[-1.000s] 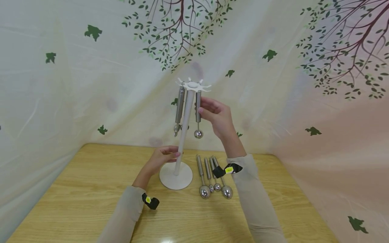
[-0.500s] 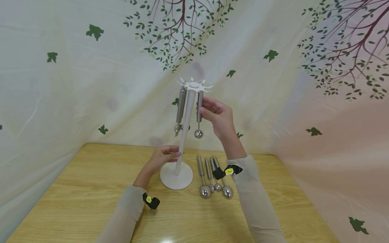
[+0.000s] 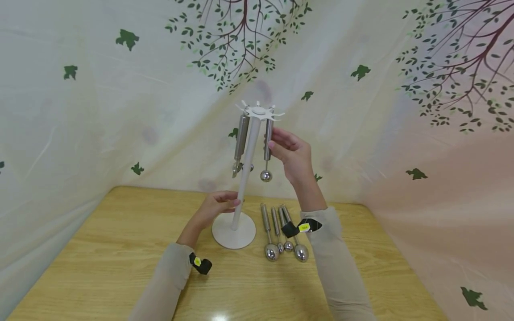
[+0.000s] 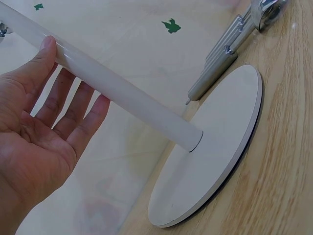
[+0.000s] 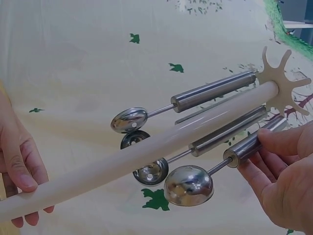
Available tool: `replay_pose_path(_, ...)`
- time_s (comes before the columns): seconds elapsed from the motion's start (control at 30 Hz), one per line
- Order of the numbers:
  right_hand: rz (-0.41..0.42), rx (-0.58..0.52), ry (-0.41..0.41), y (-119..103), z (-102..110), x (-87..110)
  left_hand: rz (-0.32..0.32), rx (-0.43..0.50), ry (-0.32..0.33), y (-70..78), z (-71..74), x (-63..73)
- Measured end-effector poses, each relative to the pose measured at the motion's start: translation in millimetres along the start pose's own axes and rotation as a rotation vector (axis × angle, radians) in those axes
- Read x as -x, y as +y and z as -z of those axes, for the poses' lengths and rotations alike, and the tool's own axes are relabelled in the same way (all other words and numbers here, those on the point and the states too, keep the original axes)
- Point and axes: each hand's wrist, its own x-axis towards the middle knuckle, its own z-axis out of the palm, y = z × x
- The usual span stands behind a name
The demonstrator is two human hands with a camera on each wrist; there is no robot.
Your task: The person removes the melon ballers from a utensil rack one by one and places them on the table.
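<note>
A white utensil stand (image 3: pixel 234 240) with a round base and a star-shaped hook top leans slightly right in the head view. My left hand (image 3: pixel 217 207) holds its pole (image 4: pixel 132 105) low down, thumb on one side and fingers on the other. High on the right, my right hand (image 3: pixel 295 154) pinches the steel handle of a melon baller (image 5: pixel 188 186) between thumb and fingers, its handle end up at the hooks. Several other melon ballers hang around the pole, such as one with a shiny round bowl (image 5: pixel 129 120); the pole partly hides some of them.
Several more steel scoops (image 3: pixel 271 253) lie side by side on the wooden table (image 3: pixel 100 267), right of the stand's base, below my right forearm. A pale cloth backdrop (image 3: pixel 180 147) with printed leaves and branches rises behind the table.
The pinched melon baller and my right hand have shifted slightly right, a little farther from the pole. The head view has drifted slightly. My left hand keeps its hold on the pole.
</note>
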Motion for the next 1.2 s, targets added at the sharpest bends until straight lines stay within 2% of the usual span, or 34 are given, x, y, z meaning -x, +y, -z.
replay_pose_path(0.23,0.002,-0.032,-0.001,-1,-1,2.6,0.001,-0.016,-0.002,-0.8,-0.2,-0.6)
replay_pose_path(0.53,-0.008,-0.051,-0.057,1,2,1.6,-0.007,-0.003,-0.004,-1.9,0.3,-0.6)
replay_pose_path(0.9,-0.103,0.056,-0.093,-7,6,-0.9,0.009,-0.001,0.011,-1.8,-0.5,-0.4)
replay_pose_path(1.2,-0.126,0.112,-0.093,-9,11,-4.4,0.014,-0.002,0.013,-1.0,-0.3,-0.2)
